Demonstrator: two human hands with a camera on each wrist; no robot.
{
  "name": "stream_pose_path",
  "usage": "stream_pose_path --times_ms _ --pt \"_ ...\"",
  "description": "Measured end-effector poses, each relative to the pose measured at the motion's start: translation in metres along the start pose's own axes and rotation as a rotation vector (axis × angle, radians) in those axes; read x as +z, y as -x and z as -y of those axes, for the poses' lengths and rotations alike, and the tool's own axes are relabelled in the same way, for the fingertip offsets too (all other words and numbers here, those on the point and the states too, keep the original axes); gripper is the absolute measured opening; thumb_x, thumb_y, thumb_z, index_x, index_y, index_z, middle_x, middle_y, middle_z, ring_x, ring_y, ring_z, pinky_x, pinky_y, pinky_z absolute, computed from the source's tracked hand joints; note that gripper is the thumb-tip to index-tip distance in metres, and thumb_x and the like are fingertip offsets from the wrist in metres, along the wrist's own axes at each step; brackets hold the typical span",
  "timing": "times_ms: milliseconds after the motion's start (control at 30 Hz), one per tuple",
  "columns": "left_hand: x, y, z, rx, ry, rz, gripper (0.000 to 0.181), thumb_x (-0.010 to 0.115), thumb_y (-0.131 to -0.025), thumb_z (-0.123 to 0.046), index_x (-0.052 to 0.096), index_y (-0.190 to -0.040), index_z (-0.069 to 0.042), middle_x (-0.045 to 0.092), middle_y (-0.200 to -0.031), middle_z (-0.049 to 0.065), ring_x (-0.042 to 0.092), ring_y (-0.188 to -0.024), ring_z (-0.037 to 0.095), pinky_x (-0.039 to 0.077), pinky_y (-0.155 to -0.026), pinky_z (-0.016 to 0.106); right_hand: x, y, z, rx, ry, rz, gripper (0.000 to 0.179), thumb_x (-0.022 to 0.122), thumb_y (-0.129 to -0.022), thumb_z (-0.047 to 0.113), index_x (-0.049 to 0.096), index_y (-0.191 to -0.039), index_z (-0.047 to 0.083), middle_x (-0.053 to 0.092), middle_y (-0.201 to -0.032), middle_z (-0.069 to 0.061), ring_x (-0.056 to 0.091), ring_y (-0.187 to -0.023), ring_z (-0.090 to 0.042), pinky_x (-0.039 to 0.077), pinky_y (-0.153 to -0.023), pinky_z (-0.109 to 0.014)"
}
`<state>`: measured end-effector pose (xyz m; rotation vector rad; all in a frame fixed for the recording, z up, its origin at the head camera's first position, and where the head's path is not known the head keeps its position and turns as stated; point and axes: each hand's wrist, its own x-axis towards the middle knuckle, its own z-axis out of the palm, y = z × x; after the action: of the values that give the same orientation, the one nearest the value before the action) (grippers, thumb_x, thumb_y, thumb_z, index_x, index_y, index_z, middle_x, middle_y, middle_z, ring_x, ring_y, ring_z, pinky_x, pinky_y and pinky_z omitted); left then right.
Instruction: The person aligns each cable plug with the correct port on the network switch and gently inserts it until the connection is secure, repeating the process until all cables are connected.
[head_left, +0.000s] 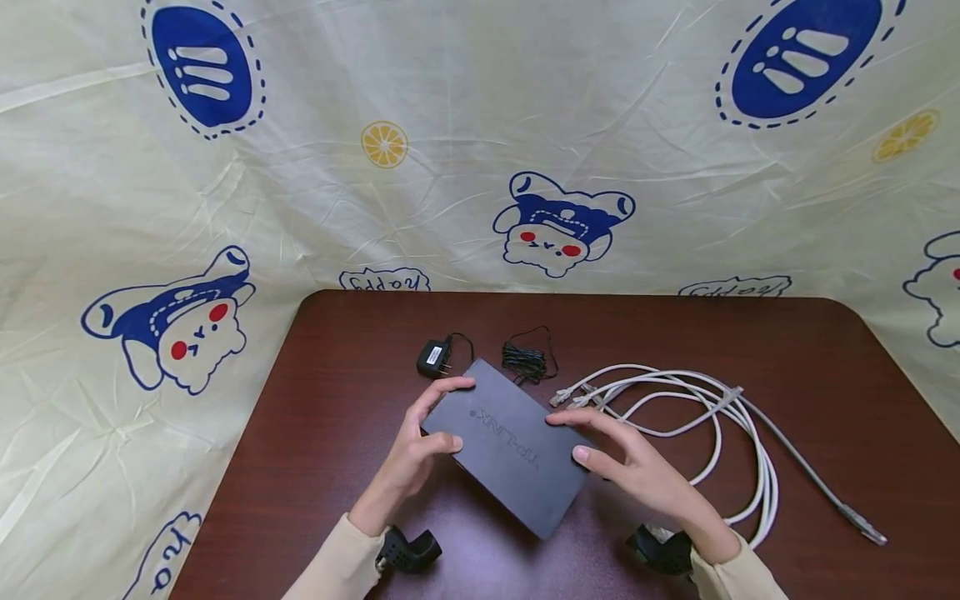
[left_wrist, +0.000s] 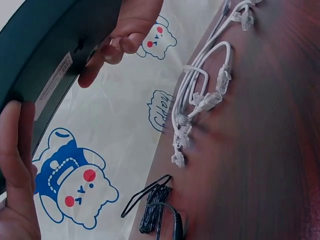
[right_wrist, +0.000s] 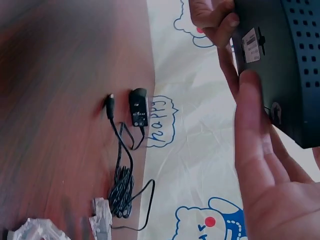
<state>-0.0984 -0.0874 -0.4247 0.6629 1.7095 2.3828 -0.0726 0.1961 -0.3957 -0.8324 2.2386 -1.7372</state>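
Note:
A dark grey TP-Link network switch (head_left: 510, 467) is held above the table, its logo face turned up and its body at a slant in the head view. My left hand (head_left: 420, 429) grips its left end, with the thumb on top. At the right end my right hand (head_left: 637, 462) grips it, thumb also on the upper face. Both wrist views look at the switch's underside (right_wrist: 275, 55), where a white label (right_wrist: 252, 45) shows. Vent holes line one side in the right wrist view. Fingers beneath the switch are hidden from the head view.
Behind the switch lie a black power adapter (head_left: 434, 358) and its bundled black cord (head_left: 525, 362). Coiled white-grey network cables (head_left: 761, 467) with clear plugs spread to the right on the brown table (head_left: 300, 517). A printed cloth (head_left: 450, 217) hangs behind.

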Motion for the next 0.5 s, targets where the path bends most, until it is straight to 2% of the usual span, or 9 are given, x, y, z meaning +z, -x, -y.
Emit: stream_pose_path --times_ms 200,300,367,433,500 --pt "-0.0023 -0.0017 -0.0036 -0.012 0.029 0.054 0.060 0.054 -0.071 0.003 0.052 -0.130 -0.005 0.045 -0.130 0.013 0.052 -0.083 0.010 0.042 -0.059 0.021 0.0011 0.0000 -0.0005 -0.019 -0.119 0.017 0.036 0.048 -0.096 -0.005 0.052 -0.131 0.003 0.050 -0.132 -0.011 0.044 -0.125 -0.015 0.036 -0.099 -0.022" --pt "-0.0048 -0.0019 -0.0049 -0.032 0.009 0.071 0.060 0.055 -0.072 0.001 0.052 -0.131 -0.006 0.044 -0.133 0.013 0.050 -0.088 0.013 0.038 -0.056 0.022 0.0029 0.0007 -0.0014 -0.031 -0.166 0.022 0.036 0.049 -0.095 -0.007 0.052 -0.130 0.001 0.050 -0.131 -0.011 0.045 -0.125 -0.015 0.035 -0.099 -0.022" --pt "-0.0066 -0.0018 -0.0052 -0.037 -0.033 0.071 0.058 0.056 -0.073 -0.001 0.052 -0.131 -0.005 0.042 -0.138 0.013 0.047 -0.104 0.016 0.038 -0.065 0.023 0.0042 0.0011 -0.0026 -0.069 -0.179 0.021 0.036 0.049 -0.093 -0.010 0.051 -0.129 -0.002 0.051 -0.130 -0.012 0.046 -0.123 -0.015 0.037 -0.098 -0.022" --pt "-0.0080 -0.0018 -0.0053 -0.045 -0.071 0.066 0.057 0.057 -0.075 -0.003 0.051 -0.132 -0.003 0.042 -0.139 0.012 0.036 -0.120 0.017 0.038 -0.072 0.025 0.0056 0.0016 -0.0038 -0.105 -0.188 0.011 0.037 0.049 -0.092 -0.013 0.051 -0.127 -0.004 0.052 -0.128 -0.012 0.046 -0.122 -0.015 0.038 -0.096 -0.022" --pt "-0.0090 -0.0021 -0.0052 -0.047 -0.094 0.055 0.056 0.059 -0.077 -0.003 0.049 -0.132 -0.001 0.041 -0.140 0.013 0.046 -0.104 0.014 0.039 -0.071 0.024 0.0069 0.0018 -0.0046 -0.129 -0.193 -0.008 0.038 0.050 -0.090 -0.015 0.052 -0.126 -0.004 0.053 -0.126 -0.011 0.047 -0.121 -0.015 0.038 -0.096 -0.022"
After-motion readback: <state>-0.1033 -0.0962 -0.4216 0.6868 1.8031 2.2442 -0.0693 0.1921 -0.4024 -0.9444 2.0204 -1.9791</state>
